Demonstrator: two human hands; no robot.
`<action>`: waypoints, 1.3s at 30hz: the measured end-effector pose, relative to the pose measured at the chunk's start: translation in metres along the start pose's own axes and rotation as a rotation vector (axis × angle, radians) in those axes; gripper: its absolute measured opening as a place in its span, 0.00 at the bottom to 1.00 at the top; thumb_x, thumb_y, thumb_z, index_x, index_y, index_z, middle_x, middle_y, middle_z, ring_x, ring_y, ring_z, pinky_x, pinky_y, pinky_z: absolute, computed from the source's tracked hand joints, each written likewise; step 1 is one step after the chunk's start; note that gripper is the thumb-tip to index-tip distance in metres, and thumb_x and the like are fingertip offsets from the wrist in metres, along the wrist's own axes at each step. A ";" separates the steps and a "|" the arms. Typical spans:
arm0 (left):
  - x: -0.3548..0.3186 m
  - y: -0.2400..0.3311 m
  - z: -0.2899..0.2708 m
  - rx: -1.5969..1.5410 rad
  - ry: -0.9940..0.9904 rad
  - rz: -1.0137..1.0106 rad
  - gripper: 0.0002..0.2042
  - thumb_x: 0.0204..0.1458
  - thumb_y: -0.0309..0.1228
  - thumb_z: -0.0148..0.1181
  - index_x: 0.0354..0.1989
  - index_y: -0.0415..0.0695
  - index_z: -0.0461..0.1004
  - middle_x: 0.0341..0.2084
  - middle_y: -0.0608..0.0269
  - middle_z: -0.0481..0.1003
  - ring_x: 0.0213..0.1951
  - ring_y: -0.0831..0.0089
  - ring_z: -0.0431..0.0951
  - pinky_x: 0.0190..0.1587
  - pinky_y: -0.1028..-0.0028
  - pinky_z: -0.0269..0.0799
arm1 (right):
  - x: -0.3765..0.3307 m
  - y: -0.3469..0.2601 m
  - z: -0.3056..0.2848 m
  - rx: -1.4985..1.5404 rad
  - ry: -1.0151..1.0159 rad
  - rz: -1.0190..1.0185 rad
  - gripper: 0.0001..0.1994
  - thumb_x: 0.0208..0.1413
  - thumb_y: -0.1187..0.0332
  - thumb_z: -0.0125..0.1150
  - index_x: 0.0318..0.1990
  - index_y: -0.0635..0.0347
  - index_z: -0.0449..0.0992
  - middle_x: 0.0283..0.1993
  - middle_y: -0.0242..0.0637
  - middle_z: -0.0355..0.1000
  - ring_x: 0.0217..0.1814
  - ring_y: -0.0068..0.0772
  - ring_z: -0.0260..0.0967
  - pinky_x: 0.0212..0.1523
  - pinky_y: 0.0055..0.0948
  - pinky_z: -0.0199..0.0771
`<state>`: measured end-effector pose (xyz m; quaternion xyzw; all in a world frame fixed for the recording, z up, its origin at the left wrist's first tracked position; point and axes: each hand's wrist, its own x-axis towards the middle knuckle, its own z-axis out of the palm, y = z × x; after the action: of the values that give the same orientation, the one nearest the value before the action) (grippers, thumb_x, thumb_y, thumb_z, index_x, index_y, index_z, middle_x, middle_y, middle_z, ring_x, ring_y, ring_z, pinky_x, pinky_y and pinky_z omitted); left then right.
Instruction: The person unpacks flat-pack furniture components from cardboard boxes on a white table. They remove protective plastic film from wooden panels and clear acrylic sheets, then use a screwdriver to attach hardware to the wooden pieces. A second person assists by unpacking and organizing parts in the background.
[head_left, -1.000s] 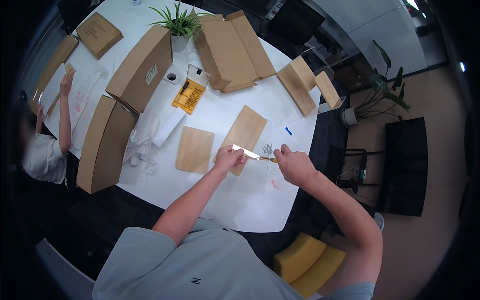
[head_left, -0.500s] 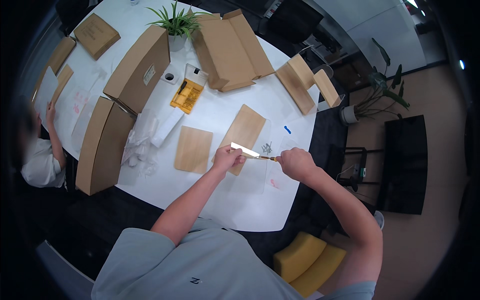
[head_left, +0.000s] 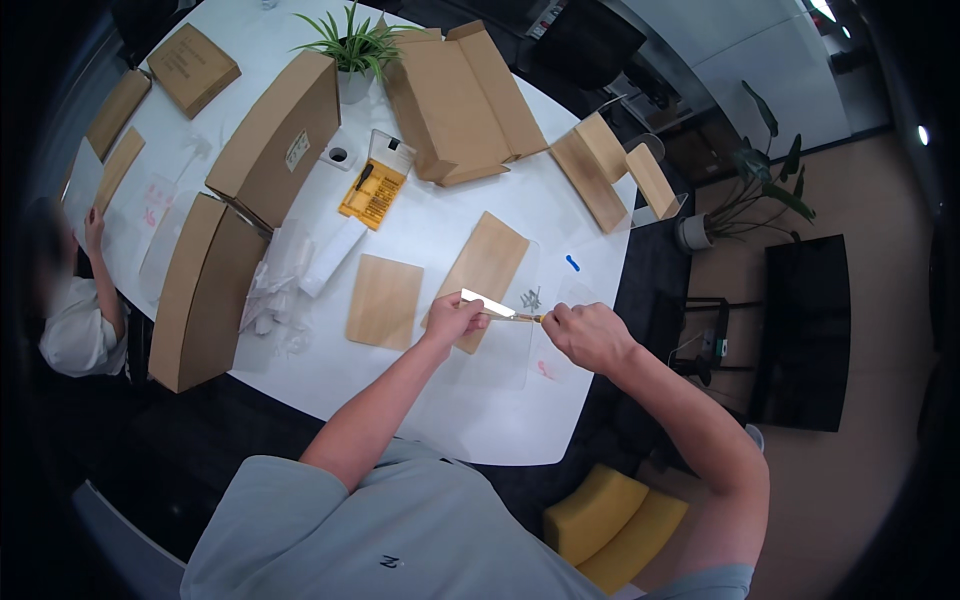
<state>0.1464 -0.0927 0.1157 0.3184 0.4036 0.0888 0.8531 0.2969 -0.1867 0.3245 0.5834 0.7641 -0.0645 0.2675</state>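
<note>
The left hand (head_left: 452, 318) is shown closed around one end of a thin pale strip (head_left: 487, 303), which is held just above the white table (head_left: 430, 225). The right hand (head_left: 585, 335) is seen with its fingers pinched together on a small slender object (head_left: 528, 318) at the strip's other end; what that object is cannot be told. Both hands are placed over a clear plastic sheet (head_left: 500, 350) lying on the table, beside a long wooden board (head_left: 488, 265) whose near end is partly covered by the left hand. A second, squarer wooden board (head_left: 385, 300) is laid flat to its left. A small cluster of dark screws (head_left: 531, 298) rests just beyond the strip, and a small blue item (head_left: 572, 263) lies further out. Large cardboard boxes (head_left: 205, 290) are set along the left edge, with crumpled plastic wrapping (head_left: 285, 275) between them and the boards. A potted plant (head_left: 352, 45) stands at the far side. Another person (head_left: 75, 300) is seated at the left rim of the table.
</note>
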 end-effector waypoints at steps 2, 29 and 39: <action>0.000 0.000 0.000 0.006 0.004 0.002 0.04 0.57 0.30 0.59 0.36 0.44 0.74 0.28 0.63 0.80 0.30 0.79 0.81 0.34 0.79 0.77 | 0.007 -0.005 -0.003 0.119 -0.068 0.136 0.05 0.53 0.73 0.54 0.33 0.64 0.74 0.29 0.44 0.73 0.30 0.41 0.76 0.28 0.35 0.77; -0.005 0.001 0.000 0.001 -0.008 0.004 0.06 0.56 0.31 0.60 0.36 0.43 0.74 0.27 0.64 0.79 0.28 0.81 0.79 0.34 0.79 0.75 | 0.022 -0.002 -0.017 0.510 -0.314 0.567 0.10 0.59 0.67 0.57 0.36 0.67 0.76 0.26 0.47 0.74 0.29 0.45 0.75 0.33 0.41 0.76; 0.002 -0.003 -0.001 -0.013 -0.010 0.005 0.07 0.56 0.31 0.60 0.38 0.42 0.74 0.28 0.62 0.80 0.30 0.79 0.80 0.35 0.78 0.77 | 0.005 0.004 -0.003 -0.097 -0.034 -0.095 0.08 0.54 0.71 0.58 0.40 0.63 0.72 0.35 0.39 0.70 0.30 0.38 0.76 0.28 0.35 0.76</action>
<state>0.1464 -0.0934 0.1120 0.3144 0.3979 0.0919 0.8570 0.2983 -0.1802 0.3255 0.5319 0.7884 -0.0501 0.3051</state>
